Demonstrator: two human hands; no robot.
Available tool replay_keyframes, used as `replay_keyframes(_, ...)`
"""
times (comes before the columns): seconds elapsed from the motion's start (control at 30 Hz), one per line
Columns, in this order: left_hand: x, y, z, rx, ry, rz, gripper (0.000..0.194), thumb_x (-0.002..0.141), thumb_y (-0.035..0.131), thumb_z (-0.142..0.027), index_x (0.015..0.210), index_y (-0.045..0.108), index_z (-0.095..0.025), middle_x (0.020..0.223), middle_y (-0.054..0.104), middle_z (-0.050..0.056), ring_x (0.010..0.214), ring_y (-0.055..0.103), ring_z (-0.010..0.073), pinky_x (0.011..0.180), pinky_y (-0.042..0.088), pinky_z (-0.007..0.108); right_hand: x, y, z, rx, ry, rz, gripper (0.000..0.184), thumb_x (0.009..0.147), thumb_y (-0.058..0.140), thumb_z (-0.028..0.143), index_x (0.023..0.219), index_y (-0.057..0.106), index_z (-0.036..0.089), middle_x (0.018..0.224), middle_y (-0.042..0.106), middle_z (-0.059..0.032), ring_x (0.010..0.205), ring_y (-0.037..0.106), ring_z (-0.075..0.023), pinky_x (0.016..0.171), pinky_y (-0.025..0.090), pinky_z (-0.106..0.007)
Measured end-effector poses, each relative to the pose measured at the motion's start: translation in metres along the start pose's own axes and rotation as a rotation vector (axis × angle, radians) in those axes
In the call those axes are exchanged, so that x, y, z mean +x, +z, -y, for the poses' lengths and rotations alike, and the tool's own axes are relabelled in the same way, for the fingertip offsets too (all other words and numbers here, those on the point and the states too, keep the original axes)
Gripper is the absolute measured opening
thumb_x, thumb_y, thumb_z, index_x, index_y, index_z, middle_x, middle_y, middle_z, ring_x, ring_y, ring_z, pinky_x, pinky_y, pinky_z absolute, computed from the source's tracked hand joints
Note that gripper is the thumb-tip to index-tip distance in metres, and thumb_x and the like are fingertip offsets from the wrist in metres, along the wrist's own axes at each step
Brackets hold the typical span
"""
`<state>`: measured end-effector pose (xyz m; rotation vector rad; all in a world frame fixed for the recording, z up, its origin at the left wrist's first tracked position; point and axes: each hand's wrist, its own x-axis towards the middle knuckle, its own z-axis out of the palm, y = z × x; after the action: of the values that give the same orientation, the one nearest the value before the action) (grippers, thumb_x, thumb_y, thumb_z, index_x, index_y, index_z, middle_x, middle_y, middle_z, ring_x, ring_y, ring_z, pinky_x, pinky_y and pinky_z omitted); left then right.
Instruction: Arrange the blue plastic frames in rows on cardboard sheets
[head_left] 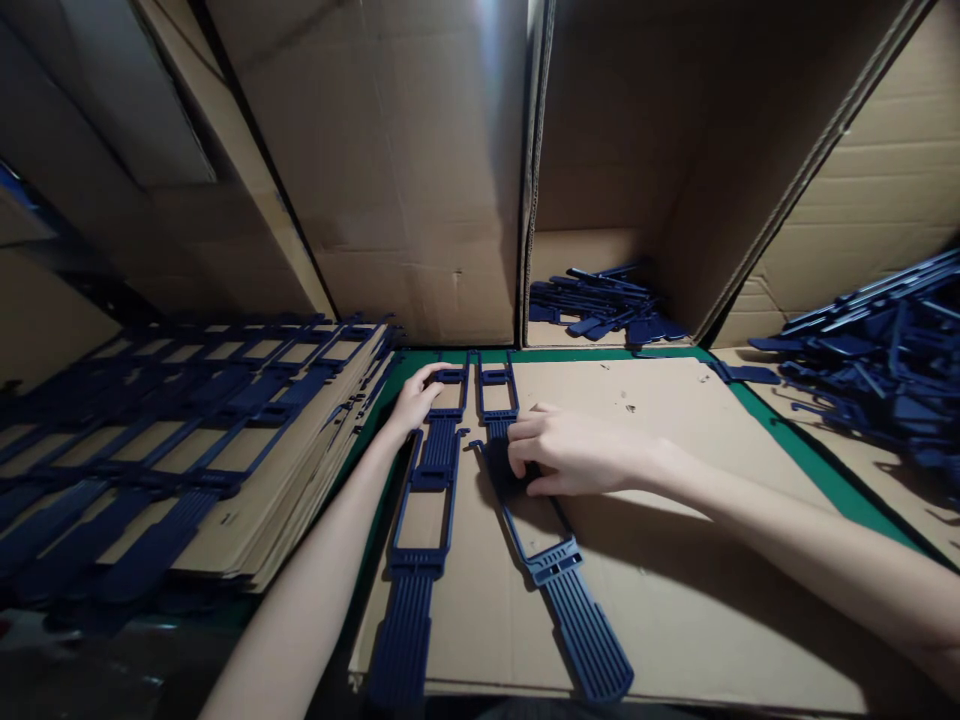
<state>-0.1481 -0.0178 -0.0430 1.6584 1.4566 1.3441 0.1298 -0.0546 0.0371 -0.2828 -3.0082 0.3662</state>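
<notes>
Four-sided blue plastic frames with ribbed, paddle-like ends lie in two columns on a cardboard sheet (pixel 675 600). My left hand (pixel 417 402) pinches the side of the far left frame (pixel 448 412) with thumb and forefinger. My right hand (pixel 559 452) is closed on the upper part of the near right frame (pixel 556 566), which lies slanted, its ribbed end towards me. The fingertips there are partly hidden. Below my left hand is the near left frame (pixel 418 562), touched by neither hand. Beside my right fingers lies the far right frame (pixel 498 402).
Cardboard sheets (pixel 300 500) with rows of blue frames are stacked at the left. A blue pile (pixel 600 300) sits inside an open cardboard box (pixel 607 130) at the back. Another tangled heap (pixel 892 370) is at the right. Green table surface (pixel 817 470) shows around the sheet.
</notes>
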Motion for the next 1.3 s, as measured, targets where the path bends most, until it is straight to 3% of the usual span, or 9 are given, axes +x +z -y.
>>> replay_keyframes(0.37,0.0,0.0,0.002,-0.006,-0.003,0.0,0.038,0.069,0.05,-0.022,0.104,0.065,-0.017,0.117,0.064,0.006,0.112,0.057,0.0253,0.101,0.042,0.04,0.004,0.027,0.005,-0.027,0.012,-0.207,0.018,0.084,0.062,0.034,0.089,0.063,0.017,0.087,0.062,-0.0047,0.086,0.052,-0.0182,0.085,0.034,-0.035)
replay_keyframes(0.67,-0.001,0.001,0.0,-0.014,0.0,0.012,0.039,0.07,0.05,-0.023,0.105,0.064,-0.016,0.118,0.063,0.007,0.112,0.057,0.0255,0.101,0.043,0.04,0.003,0.033,0.024,0.003,0.067,-0.217,0.019,0.083,0.063,0.035,0.09,0.064,0.017,0.086,0.061,-0.0044,0.085,0.051,-0.0178,0.083,0.036,-0.033)
replay_keyframes(0.97,-0.001,0.0,0.002,-0.003,-0.012,0.013,0.039,0.071,0.049,-0.024,0.107,0.063,-0.017,0.118,0.064,0.006,0.11,0.058,0.0249,0.098,0.045,0.038,0.005,0.041,0.018,0.032,0.15,-0.343,0.021,0.085,0.061,0.031,0.1,0.066,0.017,0.108,0.06,-0.009,0.102,0.051,-0.0217,0.087,0.04,-0.036)
replay_keyframes(1.3,-0.002,0.0,-0.001,0.056,-0.03,0.009,0.039,0.074,0.048,-0.027,0.109,0.061,-0.016,0.119,0.063,0.006,0.112,0.058,0.025,0.099,0.045,0.039,0.005,0.043,0.017,0.054,0.139,-0.335,0.024,0.086,0.059,0.032,0.103,0.064,0.015,0.113,0.059,-0.0111,0.105,0.053,-0.0223,0.091,0.044,-0.038)
